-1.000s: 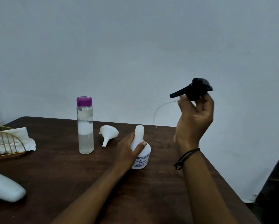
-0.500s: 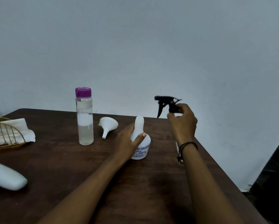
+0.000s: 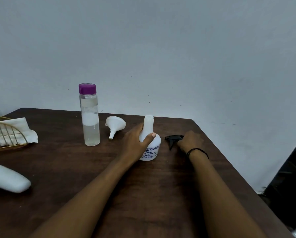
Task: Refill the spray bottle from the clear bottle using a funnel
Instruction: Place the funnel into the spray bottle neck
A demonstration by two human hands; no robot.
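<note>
While the left hand [image 3: 135, 143] grips the neck of the uncapped white spray bottle [image 3: 149, 141] standing on the table [image 3: 152, 186], the right hand [image 3: 191, 140] curls around the black spray head [image 3: 173, 139], low at the tabletop just right of the bottle. Left of the bottle lies the funnel [image 3: 115, 125] on its side; farther left stands the capped clear bottle [image 3: 89, 115], partly filled.

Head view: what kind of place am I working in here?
Probably a plain room at home or in a small workspace: a dark wooden table pushed against a bare pale wall, with a wire basket holding a white cloth.
</note>
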